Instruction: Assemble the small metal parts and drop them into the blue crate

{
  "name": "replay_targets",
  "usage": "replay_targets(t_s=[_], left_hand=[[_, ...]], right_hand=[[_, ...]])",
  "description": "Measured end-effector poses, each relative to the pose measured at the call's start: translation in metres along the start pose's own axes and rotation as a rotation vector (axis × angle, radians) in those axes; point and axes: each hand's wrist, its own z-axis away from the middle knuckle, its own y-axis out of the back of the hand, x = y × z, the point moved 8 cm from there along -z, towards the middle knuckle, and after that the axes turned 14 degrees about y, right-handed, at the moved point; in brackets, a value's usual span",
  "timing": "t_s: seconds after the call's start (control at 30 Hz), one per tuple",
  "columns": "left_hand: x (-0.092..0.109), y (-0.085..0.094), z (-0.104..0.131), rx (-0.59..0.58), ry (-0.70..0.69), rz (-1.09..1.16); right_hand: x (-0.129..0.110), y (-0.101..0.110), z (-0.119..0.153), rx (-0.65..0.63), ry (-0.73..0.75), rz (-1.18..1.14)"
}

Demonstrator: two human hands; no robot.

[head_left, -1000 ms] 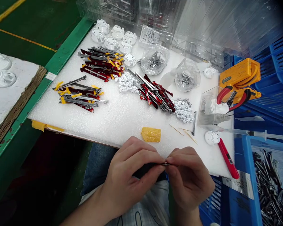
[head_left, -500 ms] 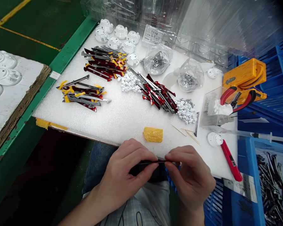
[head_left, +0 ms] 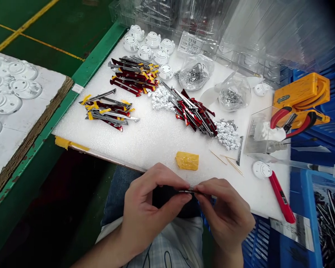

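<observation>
My left hand [head_left: 153,208] and my right hand [head_left: 226,214] meet in front of the table's near edge, both closed in a pinch. Between their fingertips is a thin dark strip [head_left: 186,191], seen edge-on and mostly covered by fingers. Just beyond the hands lies a yellow tape patch [head_left: 187,161] with something glossy on it. Right of it are several thin wooden sticks [head_left: 234,166] and a single grey strip [head_left: 239,150]. Red and silver strips [head_left: 195,113] lie heaped farther back, beside small white parts [head_left: 227,136]. Strips with yellow tape [head_left: 108,111] form a pile at left.
White round pieces [head_left: 145,52] and bags of small metal parts [head_left: 195,72] stand at the back. Rightward are a clear box [head_left: 251,137] with red-handled pliers [head_left: 307,124], an orange tape dispenser [head_left: 298,91], a red knife [head_left: 281,197] and a blue bin [head_left: 298,190].
The camera view has shifted, so the table appears farther right. Both hands still pinch the strip; the left fingers have arched slightly, and less of the strip shows between them.
</observation>
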Motion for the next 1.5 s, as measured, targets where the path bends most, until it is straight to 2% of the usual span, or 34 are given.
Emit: replay_targets(t_s=[0.23, 0.4, 0.57, 0.67, 0.83, 1.1, 1.23, 1.33, 1.4, 1.5], left_hand=[[0.007, -0.001, 0.001, 0.0, -0.076, 0.013], [0.007, 0.0, -0.001, -0.027, -0.074, 0.003], [-0.001, 0.0, -0.001, -0.081, -0.053, -0.113], [-0.01, -0.003, 0.001, -0.135, -0.018, -0.209], [-0.02, -0.009, 0.003, -0.177, 0.028, -0.266], [-0.024, -0.007, 0.002, -0.18, 0.063, -0.24], [-0.028, 0.002, -0.001, -0.145, 0.164, -0.175], [-0.031, 0.001, -0.003, -0.185, 0.248, -0.106], [-0.032, 0.001, -0.004, -0.192, 0.274, -0.064], [-0.031, 0.004, -0.005, -0.144, 0.286, 0.003]], right_hand=[[-0.001, -0.004, 0.002, 0.002, 0.0, -0.014], [0.0, -0.003, 0.001, 0.035, -0.037, -0.065], [0.009, 0.002, 0.001, 0.195, -0.166, -0.243], [0.008, -0.003, -0.001, 0.198, -0.177, -0.311], [0.003, -0.008, -0.002, 0.18, -0.138, -0.294], [0.003, -0.005, -0.005, 0.168, -0.134, -0.288], [0.006, -0.001, -0.005, 0.16, -0.121, -0.294], [0.006, 0.0, -0.003, 0.142, -0.094, -0.315], [0.006, 0.001, -0.002, 0.138, -0.092, -0.314], [0.009, 0.001, 0.001, 0.148, -0.126, -0.319]])
